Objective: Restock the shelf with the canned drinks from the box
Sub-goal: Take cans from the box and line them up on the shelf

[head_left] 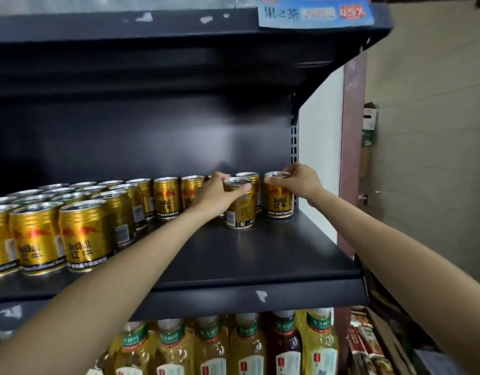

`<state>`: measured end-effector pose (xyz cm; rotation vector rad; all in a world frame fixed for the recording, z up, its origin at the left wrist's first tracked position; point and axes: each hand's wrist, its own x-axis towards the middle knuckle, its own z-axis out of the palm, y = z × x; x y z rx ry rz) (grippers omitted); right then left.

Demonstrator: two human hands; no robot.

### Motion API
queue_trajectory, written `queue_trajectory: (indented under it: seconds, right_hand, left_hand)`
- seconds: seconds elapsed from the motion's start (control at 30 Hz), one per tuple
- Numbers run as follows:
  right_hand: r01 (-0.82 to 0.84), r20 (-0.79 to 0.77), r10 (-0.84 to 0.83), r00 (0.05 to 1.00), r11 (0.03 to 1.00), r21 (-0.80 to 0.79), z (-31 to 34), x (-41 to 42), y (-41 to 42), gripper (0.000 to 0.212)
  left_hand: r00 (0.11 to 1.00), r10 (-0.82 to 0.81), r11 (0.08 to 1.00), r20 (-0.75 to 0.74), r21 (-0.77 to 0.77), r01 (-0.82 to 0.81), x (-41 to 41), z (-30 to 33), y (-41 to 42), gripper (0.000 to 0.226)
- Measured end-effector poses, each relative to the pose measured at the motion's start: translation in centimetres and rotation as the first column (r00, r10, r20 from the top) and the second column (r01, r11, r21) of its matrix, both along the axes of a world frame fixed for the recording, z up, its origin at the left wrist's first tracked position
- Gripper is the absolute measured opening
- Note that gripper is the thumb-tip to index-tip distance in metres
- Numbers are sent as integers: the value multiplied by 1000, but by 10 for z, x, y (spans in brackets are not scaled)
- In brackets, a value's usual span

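Both arms reach deep onto the dark metal shelf (260,255). My left hand (218,192) grips the top of a gold can (240,208) that stands on the shelf, label turned away. My right hand (301,181) holds the rim of another gold can (278,200) standing near the shelf's right rear corner. A third gold can (253,180) stands just behind them. Rows of several gold cans (84,226) fill the left part of the shelf. The box is not in view.
The shelf above (179,25) hangs low overhead with a blue price tag (314,12). Bottled tea drinks (247,345) fill the shelf below. A wall and cardboard boxes (368,136) lie to the right, beyond the shelf end.
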<state>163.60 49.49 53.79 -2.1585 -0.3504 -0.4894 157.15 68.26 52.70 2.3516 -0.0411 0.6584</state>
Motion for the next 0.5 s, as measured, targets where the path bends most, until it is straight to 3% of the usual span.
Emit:
queue_trajectory:
  seconds: [0.23, 0.37, 0.5]
  right_hand:
    - [58, 16, -57, 998, 996, -60, -2, 37, 5, 57]
    - [51, -4, -51, 999, 996, -68, -2, 44, 7, 45]
    - [46, 0, -46, 999, 998, -34, -2, 46, 9, 59]
  left_hand:
    - [999, 0, 1000, 32, 4, 0, 6, -6, 3, 66]
    - [1000, -24, 1000, 9, -17, 24, 6, -6, 6, 70]
    - [997, -61, 997, -44, -49, 59, 7, -8, 8, 77]
